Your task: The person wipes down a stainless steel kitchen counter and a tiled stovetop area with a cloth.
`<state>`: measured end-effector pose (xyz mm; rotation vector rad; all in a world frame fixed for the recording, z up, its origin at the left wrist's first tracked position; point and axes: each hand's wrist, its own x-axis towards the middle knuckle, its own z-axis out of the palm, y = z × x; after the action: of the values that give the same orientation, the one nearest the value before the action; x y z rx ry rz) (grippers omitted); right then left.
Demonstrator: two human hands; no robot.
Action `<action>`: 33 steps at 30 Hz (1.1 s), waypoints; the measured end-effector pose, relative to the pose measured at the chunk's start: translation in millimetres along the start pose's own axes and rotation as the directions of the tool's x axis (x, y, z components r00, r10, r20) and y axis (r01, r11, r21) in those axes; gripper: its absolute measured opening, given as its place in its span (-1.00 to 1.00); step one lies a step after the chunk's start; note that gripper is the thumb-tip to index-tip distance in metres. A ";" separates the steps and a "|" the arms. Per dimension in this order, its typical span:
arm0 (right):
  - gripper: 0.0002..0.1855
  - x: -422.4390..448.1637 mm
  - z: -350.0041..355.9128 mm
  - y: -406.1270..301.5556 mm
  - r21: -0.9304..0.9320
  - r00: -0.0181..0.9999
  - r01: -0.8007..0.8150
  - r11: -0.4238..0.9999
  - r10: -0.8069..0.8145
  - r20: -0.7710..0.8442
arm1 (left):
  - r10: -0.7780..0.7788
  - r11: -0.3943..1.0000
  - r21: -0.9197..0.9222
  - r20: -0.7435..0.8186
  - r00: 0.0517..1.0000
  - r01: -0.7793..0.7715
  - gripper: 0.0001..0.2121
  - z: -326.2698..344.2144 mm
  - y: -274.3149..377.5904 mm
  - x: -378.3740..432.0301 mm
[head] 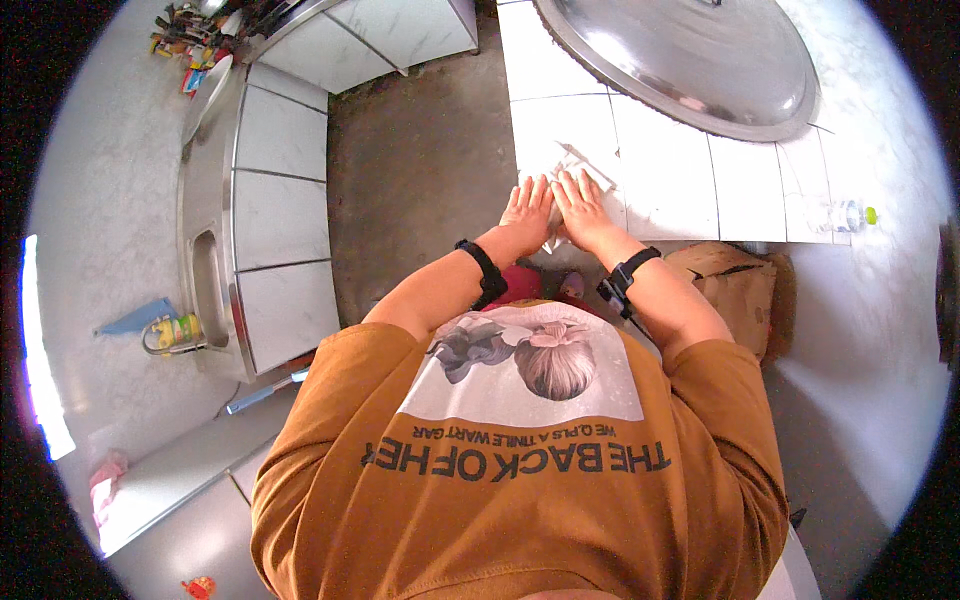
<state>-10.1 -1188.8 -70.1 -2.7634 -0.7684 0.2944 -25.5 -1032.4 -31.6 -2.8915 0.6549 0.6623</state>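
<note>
Both palms rest side by side, fingers stretched out, on a crumpled white cloth [576,159] at the near left corner of a white-tiled counter [667,199]. My left hand [529,213] covers the cloth's left part, by the counter's edge. Close beside it, my right hand [579,207] presses on the right part. Cloth shows beyond the fingertips and in a pointed end below the hands; the rest is hidden under them. A black band circles each wrist.
A large domed metal lid [697,60] covers the counter's far part. A clear bottle with a green cap [870,215] is at the right. Below stands a cardboard box [731,300]. Across the floor [420,165] are a steel sink [211,289], a yellow bottle [184,330] and clustered utensils [199,34].
</note>
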 end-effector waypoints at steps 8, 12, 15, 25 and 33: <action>-0.14 52.2 -19.7 15.3 0.074 1.000 -0.029 0.997 0.029 -0.003 | -0.030 0.998 0.060 0.056 0.998 0.027 -0.25 -26.3 -30.4 50.5; -0.02 77.2 -31.0 17.4 0.068 0.997 -0.066 0.996 0.064 0.032 | -0.026 0.998 0.058 0.012 1.000 0.025 -0.21 -27.1 -47.9 72.5; -0.07 92.9 -41.6 22.3 0.071 0.995 -0.103 0.992 0.102 0.022 | 0.003 0.999 0.053 -0.017 1.000 -0.002 -0.19 -36.9 -60.1 89.4; -0.02 135.0 -36.3 35.1 0.097 0.984 -0.165 0.981 0.171 -0.053 | 0.054 0.997 0.056 -0.015 0.998 -0.053 -0.16 -61.4 -87.1 120.8; -0.05 122.5 -36.3 32.9 0.098 0.977 -0.162 0.982 0.174 -0.127 | 0.073 0.994 0.094 -0.107 0.992 -0.063 -0.22 -54.6 -84.9 114.8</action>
<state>117.8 -1158.2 -60.8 -2.7358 -0.4780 0.1663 125.8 -1010.7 -32.1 -2.8488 0.7795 0.4687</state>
